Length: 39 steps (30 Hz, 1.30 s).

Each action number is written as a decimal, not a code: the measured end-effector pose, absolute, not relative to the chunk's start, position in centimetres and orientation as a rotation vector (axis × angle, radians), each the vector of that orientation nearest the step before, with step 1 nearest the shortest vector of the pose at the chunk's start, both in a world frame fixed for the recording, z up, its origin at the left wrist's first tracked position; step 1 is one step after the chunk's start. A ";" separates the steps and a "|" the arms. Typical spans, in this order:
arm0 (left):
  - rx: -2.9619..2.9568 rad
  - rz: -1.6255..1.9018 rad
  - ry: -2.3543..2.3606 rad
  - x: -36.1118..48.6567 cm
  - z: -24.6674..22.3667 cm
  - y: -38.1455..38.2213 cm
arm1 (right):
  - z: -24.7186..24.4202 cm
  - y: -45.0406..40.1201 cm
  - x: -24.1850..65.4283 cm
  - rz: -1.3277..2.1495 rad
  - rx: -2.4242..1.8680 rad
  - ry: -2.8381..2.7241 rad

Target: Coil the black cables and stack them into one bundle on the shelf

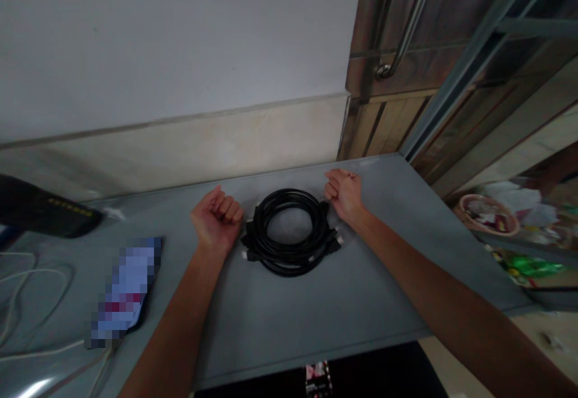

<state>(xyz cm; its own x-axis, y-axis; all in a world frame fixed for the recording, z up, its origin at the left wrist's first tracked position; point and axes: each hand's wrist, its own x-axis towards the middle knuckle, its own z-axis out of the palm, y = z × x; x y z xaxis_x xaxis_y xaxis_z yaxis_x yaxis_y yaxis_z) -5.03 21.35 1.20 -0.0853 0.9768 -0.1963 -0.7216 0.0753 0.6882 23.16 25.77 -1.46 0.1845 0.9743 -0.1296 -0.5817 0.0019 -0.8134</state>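
Holds the left hand (217, 218) and right hand (344, 192) loosely clenched, fingers curled upward, on either side of the coiled black cables (286, 255). Shows the coil lying flat on the worktop (316, 307), connectors (251, 256) jutting out left and right. Includes a phone (126, 289) left of the left hand, near a dark object (47, 208).

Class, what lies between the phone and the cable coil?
The left forearm, with bare table on each side of it, as the head view shows.
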 end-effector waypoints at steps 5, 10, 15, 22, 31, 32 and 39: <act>0.424 1.499 0.777 -5.0 1.3 21.3 | -1.5 25.7 23.2 1.324 -0.881 -0.575; 0.412 1.498 0.770 -5.0 1.3 21.4 | -1.5 25.7 23.2 1.325 -0.872 -0.572; 0.415 1.499 0.776 -5.0 1.3 21.4 | -2.0 25.9 23.1 1.302 -0.878 -0.613; 0.425 1.526 0.814 -5.3 1.3 21.4 | -1.9 24.8 23.4 0.826 -1.044 -1.122; 0.378 1.521 0.744 -6.0 0.6 21.4 | 2.7 15.8 18.3 0.280 -0.906 -2.405; 0.382 1.522 0.735 -6.1 0.5 21.4 | 2.5 14.8 17.5 0.263 -0.956 -2.498; 0.430 1.522 0.717 -6.7 0.2 21.4 | 0.1 13.2 18.3 0.166 -1.277 -2.702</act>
<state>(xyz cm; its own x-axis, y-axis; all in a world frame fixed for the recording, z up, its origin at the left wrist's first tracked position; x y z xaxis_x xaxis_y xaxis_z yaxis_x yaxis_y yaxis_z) -6.69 21.37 0.15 -0.0939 0.9836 -0.1539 -0.7452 0.0331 0.6660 18.25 13.25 0.14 -0.6270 0.7742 0.0866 0.7578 0.6319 -0.1624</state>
